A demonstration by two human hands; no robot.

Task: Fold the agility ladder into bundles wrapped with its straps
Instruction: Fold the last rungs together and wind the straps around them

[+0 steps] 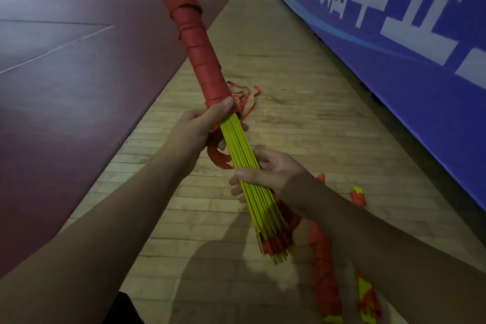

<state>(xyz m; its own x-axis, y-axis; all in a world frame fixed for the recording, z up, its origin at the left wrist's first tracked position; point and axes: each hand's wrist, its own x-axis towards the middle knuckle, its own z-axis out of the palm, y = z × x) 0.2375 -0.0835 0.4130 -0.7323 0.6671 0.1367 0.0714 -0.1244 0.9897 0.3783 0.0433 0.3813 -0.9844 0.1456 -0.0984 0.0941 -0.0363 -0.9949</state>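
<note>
A bundle of yellow ladder rungs (238, 144) runs diagonally through the middle of the head view. Its far half is wound in red strap (194, 42) and points up and away. My left hand (202, 123) grips the bundle where the red wrapping ends, thumb on top. My right hand (265, 173) grips the bare yellow rungs lower down. Loose red strap loops (244, 97) hang behind my left hand, and another loop (219, 158) hangs below it. The near rung ends (276, 247) carry red strap attachments.
More bundles of yellow rungs wound in red strap (323, 265) lie on the wooden floor (263, 42) under my right forearm. A blue banner wall (394, 42) runs along the right. A dark red court surface (79, 60) lies to the left.
</note>
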